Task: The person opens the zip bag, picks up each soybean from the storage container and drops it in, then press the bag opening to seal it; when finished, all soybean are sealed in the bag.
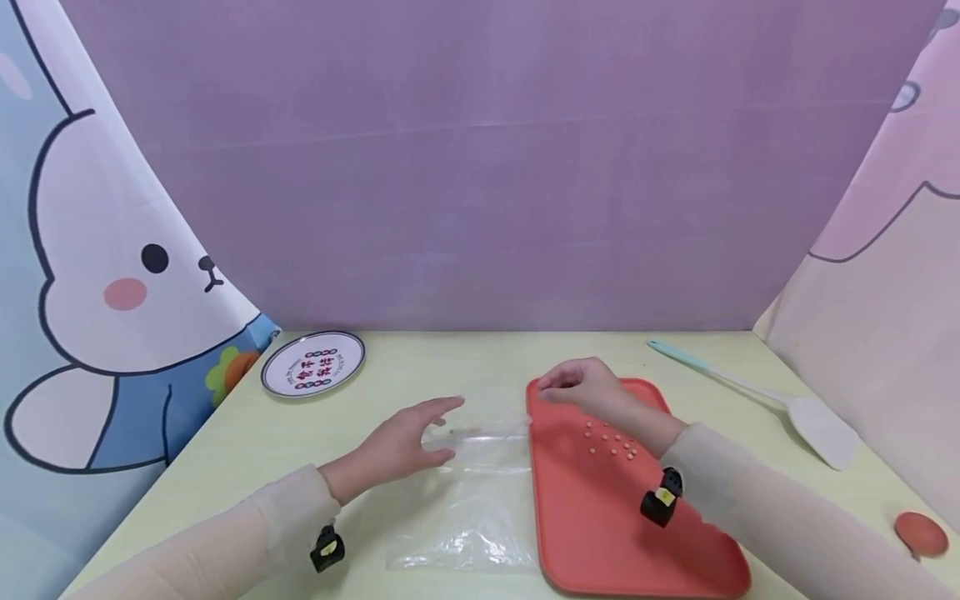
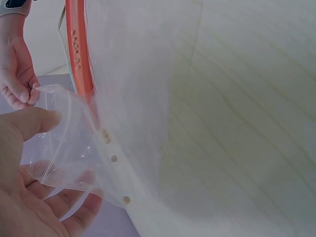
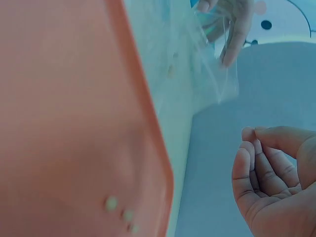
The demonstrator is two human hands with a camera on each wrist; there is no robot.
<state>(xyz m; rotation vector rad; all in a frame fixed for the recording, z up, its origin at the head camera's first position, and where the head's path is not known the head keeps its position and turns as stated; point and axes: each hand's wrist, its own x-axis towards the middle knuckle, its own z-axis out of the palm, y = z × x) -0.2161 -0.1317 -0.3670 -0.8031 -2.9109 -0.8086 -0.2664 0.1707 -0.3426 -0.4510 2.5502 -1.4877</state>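
Observation:
A clear zip bag (image 1: 468, 500) lies beside the left edge of an orange-red tray (image 1: 592, 517), its mouth end raised. My left hand (image 1: 397, 446) holds this mouth end, thumb spread from the fingers; some fingers (image 2: 42, 173) show through the film. Several pale round beans (image 2: 114, 158) show at the bag. Over the tray's far left corner is my right hand (image 1: 588, 390), thumb and index fingertips together in the right wrist view, other fingers curled. I cannot tell whether anything small sits between those tips. Several more beans (image 1: 615, 454) lie on the tray.
A white plate (image 1: 313, 364) with red lettering and a dark rim stands at the back left. Right of the tray lies a pale spatula (image 1: 821, 429) with a mint handle. A red round utensil end (image 1: 921, 533) shows near the right edge. A purple cloth backdrop (image 1: 480, 167) closes off the rear.

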